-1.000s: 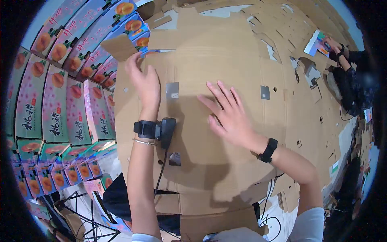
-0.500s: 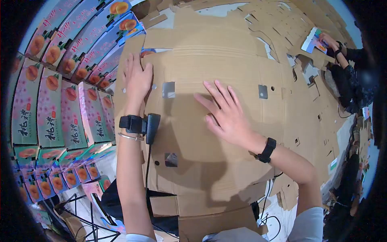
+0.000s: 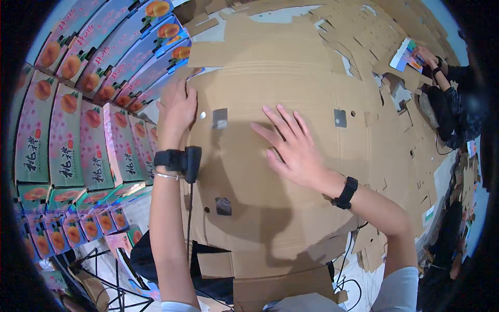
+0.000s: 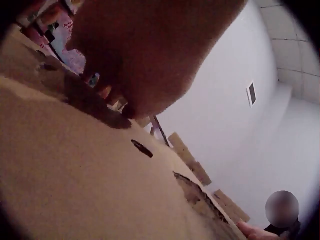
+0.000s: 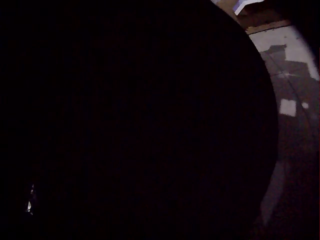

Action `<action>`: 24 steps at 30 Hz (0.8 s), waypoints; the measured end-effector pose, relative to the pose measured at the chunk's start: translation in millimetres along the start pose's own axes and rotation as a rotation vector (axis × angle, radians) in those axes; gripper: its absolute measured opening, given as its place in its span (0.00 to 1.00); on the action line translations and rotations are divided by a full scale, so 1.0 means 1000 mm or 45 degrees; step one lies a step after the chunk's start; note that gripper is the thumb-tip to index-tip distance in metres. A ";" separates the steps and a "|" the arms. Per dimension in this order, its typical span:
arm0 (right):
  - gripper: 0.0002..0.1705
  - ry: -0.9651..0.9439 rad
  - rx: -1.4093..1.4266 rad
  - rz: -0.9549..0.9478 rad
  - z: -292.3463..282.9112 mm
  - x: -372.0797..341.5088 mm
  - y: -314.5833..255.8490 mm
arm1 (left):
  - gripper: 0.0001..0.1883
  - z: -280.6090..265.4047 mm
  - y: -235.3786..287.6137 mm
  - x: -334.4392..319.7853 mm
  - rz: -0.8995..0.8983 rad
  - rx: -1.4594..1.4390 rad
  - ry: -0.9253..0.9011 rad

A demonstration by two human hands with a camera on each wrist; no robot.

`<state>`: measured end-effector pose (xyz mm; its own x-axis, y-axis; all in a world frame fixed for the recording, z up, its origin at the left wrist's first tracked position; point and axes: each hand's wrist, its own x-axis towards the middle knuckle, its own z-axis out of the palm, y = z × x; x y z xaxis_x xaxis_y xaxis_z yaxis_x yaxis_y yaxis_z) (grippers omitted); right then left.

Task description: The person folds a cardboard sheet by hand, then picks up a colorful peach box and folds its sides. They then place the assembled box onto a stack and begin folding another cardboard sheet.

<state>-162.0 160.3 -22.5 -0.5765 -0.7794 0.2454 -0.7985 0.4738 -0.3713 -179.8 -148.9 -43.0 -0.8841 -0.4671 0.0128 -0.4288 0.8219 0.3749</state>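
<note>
Evidently | cardboard sheet [image 3: 249,171] flat mid-frame, square cutouts [image 3: 340,118] already through | my right hand [image 3: 295,151] spread, holding nothing | left hand [image 3: 178,112] left of centre, blurred: can't tell grip | edge work seems unfinished

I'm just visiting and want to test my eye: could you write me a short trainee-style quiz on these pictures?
1. True or false: the right hand is curled into a fist.
2. On which side of the head view are the stacked fruit-printed boxes?
A) right
B) left
C) bottom centre
3. Fill the gap: the ____ hand is nearer those boxes.

Key:
1. False; the right hand has its fingers spread over the cardboard.
2. B.
3. Left; the left hand is at the cardboard's left edge.
</note>
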 end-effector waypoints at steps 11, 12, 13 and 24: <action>0.32 0.099 -0.035 0.023 0.000 -0.005 -0.001 | 0.38 -0.071 0.048 -0.186 0.538 0.005 -0.443; 0.32 0.097 -0.036 0.018 0.001 -0.005 -0.002 | 0.38 -0.072 0.046 -0.203 0.535 0.003 -0.440; 0.31 0.111 -0.013 0.031 0.001 -0.005 -0.002 | 0.37 -0.073 0.045 -0.220 0.606 0.096 -0.511; 0.31 0.124 -0.075 0.023 -0.003 -0.006 -0.012 | 0.33 -0.066 -0.027 -0.303 0.462 0.051 -0.513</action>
<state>-149.6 160.9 -16.6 -0.6026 -0.7284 0.3261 -0.7951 0.5129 -0.3237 112.3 -51.3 4.2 -0.9745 0.0039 -0.2243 -0.0830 0.9227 0.3764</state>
